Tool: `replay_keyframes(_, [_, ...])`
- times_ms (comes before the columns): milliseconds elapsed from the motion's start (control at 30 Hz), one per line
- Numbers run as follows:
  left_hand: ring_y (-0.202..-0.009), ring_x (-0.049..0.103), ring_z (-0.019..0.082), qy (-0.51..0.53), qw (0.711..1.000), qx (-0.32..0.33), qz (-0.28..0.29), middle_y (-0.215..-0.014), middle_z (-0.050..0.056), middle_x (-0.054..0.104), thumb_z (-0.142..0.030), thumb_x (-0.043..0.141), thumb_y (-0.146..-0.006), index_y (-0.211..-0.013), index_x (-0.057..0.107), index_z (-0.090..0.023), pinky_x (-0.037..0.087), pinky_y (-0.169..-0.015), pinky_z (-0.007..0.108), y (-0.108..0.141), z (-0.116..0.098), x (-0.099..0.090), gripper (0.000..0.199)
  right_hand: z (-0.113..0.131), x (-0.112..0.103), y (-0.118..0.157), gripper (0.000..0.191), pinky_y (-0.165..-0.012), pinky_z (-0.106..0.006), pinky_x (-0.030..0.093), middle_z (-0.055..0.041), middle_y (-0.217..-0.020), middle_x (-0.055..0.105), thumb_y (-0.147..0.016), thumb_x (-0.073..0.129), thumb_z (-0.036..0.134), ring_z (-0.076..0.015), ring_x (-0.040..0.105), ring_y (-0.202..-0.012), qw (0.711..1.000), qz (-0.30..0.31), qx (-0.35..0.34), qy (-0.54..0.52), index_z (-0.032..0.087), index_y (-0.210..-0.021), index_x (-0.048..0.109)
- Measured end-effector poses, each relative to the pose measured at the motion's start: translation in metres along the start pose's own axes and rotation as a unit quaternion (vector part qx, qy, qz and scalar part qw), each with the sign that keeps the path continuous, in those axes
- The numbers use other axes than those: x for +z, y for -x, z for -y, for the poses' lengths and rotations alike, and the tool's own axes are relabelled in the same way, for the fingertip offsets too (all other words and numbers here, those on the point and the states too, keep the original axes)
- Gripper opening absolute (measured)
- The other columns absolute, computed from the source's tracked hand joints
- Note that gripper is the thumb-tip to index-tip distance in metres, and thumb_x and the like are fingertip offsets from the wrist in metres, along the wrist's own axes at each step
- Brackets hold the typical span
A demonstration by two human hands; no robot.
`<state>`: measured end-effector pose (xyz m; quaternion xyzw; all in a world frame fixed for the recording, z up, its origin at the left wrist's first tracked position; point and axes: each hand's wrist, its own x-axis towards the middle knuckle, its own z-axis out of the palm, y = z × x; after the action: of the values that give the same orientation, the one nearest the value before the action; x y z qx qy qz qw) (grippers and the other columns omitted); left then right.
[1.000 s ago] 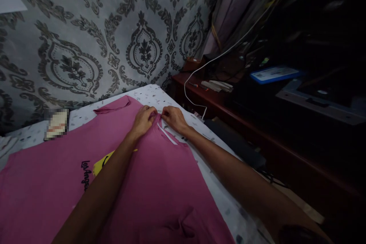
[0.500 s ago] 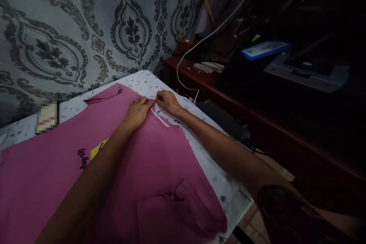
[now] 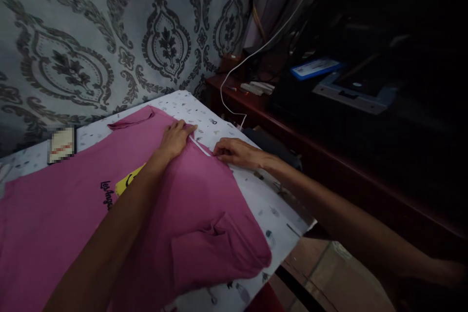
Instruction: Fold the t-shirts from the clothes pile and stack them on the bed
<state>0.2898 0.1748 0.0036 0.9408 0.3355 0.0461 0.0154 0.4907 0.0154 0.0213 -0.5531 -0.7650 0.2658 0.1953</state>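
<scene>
A pink T-shirt point(image 3: 201, 195) lies spread out with its printed side up, showing black lettering and a yellow smiley patch point(image 3: 128, 179) partly hidden by my left forearm. My left hand point(image 3: 174, 140) rests on the shirt beside the neckline, palm down, with its fingers apart. At the near end of the neckline, my right hand point(image 3: 236, 152) pinches the edge of the shirt between thumb and fingers. Between my hands runs a white neck band point(image 3: 200, 146). One sleeve point(image 3: 219, 253) lies folded in creases close to me.
The table's white patterned cover point(image 3: 256, 195) supports the shirt. A blurred-out rectangular item point(image 3: 61, 145) sits by the wallpapered wall point(image 3: 168, 34). To the right stands a dark red desk point(image 3: 263, 107) with a notebook point(image 3: 258, 88) and a blue-edged item point(image 3: 316, 68); a white cable point(image 3: 223, 88) hangs down.
My right hand has moved along the neckline toward me and to the right, away from my left hand. The left hand stays at about the same spot. The view has shifted slightly.
</scene>
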Motion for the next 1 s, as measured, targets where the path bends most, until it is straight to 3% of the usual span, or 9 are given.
replay_keyframes(133, [-0.122, 0.049, 0.032, 0.014, 1.000, 0.003, -0.003, -0.130, 0.014, 0.055, -0.016, 0.029, -0.099, -0.144, 0.053, -0.029, 0.039, -0.101, 0.051, 0.003, -0.003, 0.000, 0.052, 0.002, 0.000, -0.001, 0.009, -0.068, -0.028, 0.040, -0.0038, -0.085, 0.060, -0.087, 0.057, 0.026, -0.0158, 0.052, -0.075, 1.000, 0.006, 0.002, 0.012, 0.018, -0.087, 0.062])
replay_keyframes(233, [-0.124, 0.051, 0.031, 0.035, 0.999, 0.015, -0.020, -0.131, 0.015, 0.058, -0.016, 0.031, -0.099, -0.143, 0.055, -0.028, 0.039, -0.103, 0.050, 0.006, -0.003, -0.002, 0.051, 0.000, -0.002, 0.001, 0.015, -0.065, -0.029, 0.040, -0.0036, -0.080, 0.060, -0.086, 0.055, 0.031, -0.0161, 0.052, -0.070, 1.000, 0.005, 0.026, 0.014, 0.019, -0.078, 0.058])
replay_keyframes(367, [-0.135, 0.047, 0.026, 0.044, 0.997, 0.000, -0.059, -0.151, 0.011, 0.048, -0.014, 0.033, -0.097, -0.152, 0.042, -0.028, 0.038, -0.111, 0.041, 0.021, 0.006, -0.007, 0.057, 0.000, -0.010, -0.006, 0.019, -0.062, -0.030, 0.043, -0.0040, -0.077, 0.063, -0.086, 0.052, 0.036, -0.0174, 0.055, -0.068, 0.999, 0.000, 0.024, 0.034, 0.021, -0.077, 0.060])
replay_keyframes(500, [-0.138, 0.045, 0.024, 0.075, 0.993, -0.016, -0.089, -0.152, 0.009, 0.048, -0.025, 0.030, -0.101, -0.151, 0.040, -0.021, 0.033, -0.117, 0.037, 0.052, 0.020, -0.007, 0.051, 0.029, -0.002, -0.056, 0.026, -0.068, -0.033, 0.049, -0.0058, -0.084, 0.069, -0.090, 0.047, 0.040, -0.0197, 0.062, -0.072, 0.995, -0.066, -0.030, 0.065, 0.022, -0.087, 0.066])
replay_keyframes(600, [-0.144, 0.039, 0.023, 0.072, 0.993, -0.067, -0.068, -0.156, 0.011, 0.045, -0.036, 0.029, -0.103, -0.149, 0.042, -0.017, 0.030, -0.120, 0.038, 0.077, 0.036, -0.005, 0.051, 0.060, 0.027, -0.116, 0.033, -0.096, -0.039, 0.051, -0.0106, -0.114, 0.070, -0.094, 0.042, 0.037, -0.0243, 0.066, -0.105, 0.986, -0.084, -0.131, 0.066, 0.022, -0.106, 0.068])
replay_keyframes(667, [-0.146, 0.037, 0.025, 0.064, 0.991, -0.107, -0.053, -0.157, 0.014, 0.042, -0.041, 0.032, -0.102, -0.148, 0.043, -0.015, 0.029, -0.122, 0.041, 0.096, 0.055, -0.004, 0.053, 0.069, 0.051, -0.152, 0.040, -0.110, -0.043, 0.044, -0.0134, -0.132, 0.065, -0.095, 0.039, 0.035, -0.0266, 0.057, -0.127, 0.982, -0.072, -0.152, 0.089, 0.019, -0.121, 0.065])
replay_keyframes(767, [-0.147, 0.037, 0.027, 0.052, 0.984, -0.161, -0.047, -0.157, 0.015, 0.042, -0.046, 0.034, -0.102, -0.148, 0.043, -0.017, 0.028, -0.122, 0.047, 0.138, 0.098, -0.008, 0.055, 0.054, 0.077, -0.184, 0.054, -0.117, -0.048, 0.036, -0.0175, -0.147, 0.053, -0.095, 0.040, 0.042, -0.0303, 0.044, -0.141, 0.980, -0.062, -0.095, 0.164, 0.014, -0.138, 0.056])
replay_keyframes(900, [-0.148, 0.035, 0.027, 0.035, 0.968, -0.243, -0.051, -0.157, 0.015, 0.042, -0.044, 0.031, -0.103, -0.146, 0.046, -0.014, 0.023, -0.123, 0.049, 0.222, 0.173, -0.021, 0.055, 0.012, 0.081, -0.190, 0.062, -0.119, -0.054, 0.032, -0.0141, -0.153, 0.048, -0.097, 0.033, 0.052, -0.0320, 0.039, -0.145, 0.969, -0.094, -0.041, 0.225, 0.018, -0.145, 0.050])
replay_keyframes(1000, [-0.148, 0.035, 0.025, -0.015, 0.938, -0.342, -0.056, -0.156, 0.015, 0.044, -0.043, 0.031, -0.102, -0.146, 0.045, -0.012, 0.026, -0.122, 0.044, 0.279, 0.220, -0.028, 0.055, 0.002, 0.077, -0.186, 0.063, -0.118, -0.055, 0.033, -0.0136, -0.155, 0.046, -0.097, 0.030, 0.055, -0.0326, 0.039, -0.145, 0.967, -0.091, -0.039, 0.237, 0.019, -0.146, 0.049])
